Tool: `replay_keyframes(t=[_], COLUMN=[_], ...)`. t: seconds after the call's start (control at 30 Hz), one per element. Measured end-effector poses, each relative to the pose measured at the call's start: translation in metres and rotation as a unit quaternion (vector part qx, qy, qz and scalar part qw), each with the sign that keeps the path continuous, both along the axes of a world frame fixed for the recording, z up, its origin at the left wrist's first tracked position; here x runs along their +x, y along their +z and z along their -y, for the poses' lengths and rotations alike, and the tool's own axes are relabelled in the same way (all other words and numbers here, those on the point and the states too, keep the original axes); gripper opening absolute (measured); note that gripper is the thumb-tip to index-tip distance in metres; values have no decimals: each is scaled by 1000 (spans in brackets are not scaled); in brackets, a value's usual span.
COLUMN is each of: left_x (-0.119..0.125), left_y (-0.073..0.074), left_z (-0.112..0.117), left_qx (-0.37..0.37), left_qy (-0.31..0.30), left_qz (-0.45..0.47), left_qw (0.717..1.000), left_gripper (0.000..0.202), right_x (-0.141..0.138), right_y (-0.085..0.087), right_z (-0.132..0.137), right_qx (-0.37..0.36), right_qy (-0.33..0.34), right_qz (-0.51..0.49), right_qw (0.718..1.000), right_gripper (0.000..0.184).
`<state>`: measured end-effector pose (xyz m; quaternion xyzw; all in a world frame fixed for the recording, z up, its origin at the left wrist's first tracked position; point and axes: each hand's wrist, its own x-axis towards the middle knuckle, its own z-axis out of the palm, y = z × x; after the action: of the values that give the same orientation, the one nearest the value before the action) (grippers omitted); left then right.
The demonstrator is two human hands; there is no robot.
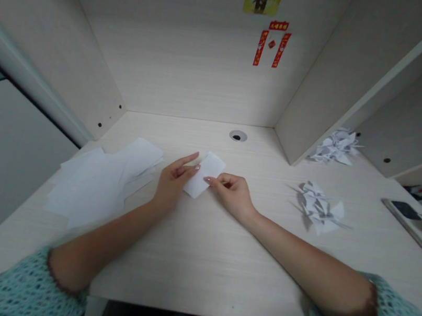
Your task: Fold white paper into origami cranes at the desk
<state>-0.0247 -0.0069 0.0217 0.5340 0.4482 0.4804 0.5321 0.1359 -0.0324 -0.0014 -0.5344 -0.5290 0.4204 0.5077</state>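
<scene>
A small white piece of paper [208, 171], seemingly folded into a rectangle, is held tilted just above the middle of the desk. My left hand [175, 178] grips its left edge, thumb on the face and the index finger stretched behind. On the opposite side my right hand [233, 192] pinches the lower right edge between thumb and curled fingers. Left of my left hand lies a spread pile of white paper sheets [100, 183]. To the right of my right hand sits a cluster of folded paper pieces [318, 206] with pointed tips.
A second cluster of folded paper [337, 145] rests at the back right beside an upright divider panel [303, 124]. A flat case or tablet-like object [418, 231] lies at the far right. The desk [194, 266] has a round cable hole [238, 135] near the back wall.
</scene>
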Motion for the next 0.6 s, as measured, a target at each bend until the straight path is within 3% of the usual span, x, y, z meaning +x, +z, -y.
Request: replay_keyframes(t=[0.1, 0.27, 0.6], left_x=[0, 0, -2], left_y=[1, -3, 3], left_z=[-2, -4, -10], left_qx=[-21, -1, -12], left_qy=[-48, -73, -122], left_qz=[-24, -118, -176], left_qw=[998, 990, 977], left_gripper=[69, 44, 37], right_x=[1, 1, 6], right_y=[3, 9, 5], right_z=[1, 2, -3], right_qx=[8, 2, -16], right_qy=[-24, -52, -56], right_qz=[-23, -52, -108], right_qw=[999, 997, 992], right_gripper=[42, 40, 35])
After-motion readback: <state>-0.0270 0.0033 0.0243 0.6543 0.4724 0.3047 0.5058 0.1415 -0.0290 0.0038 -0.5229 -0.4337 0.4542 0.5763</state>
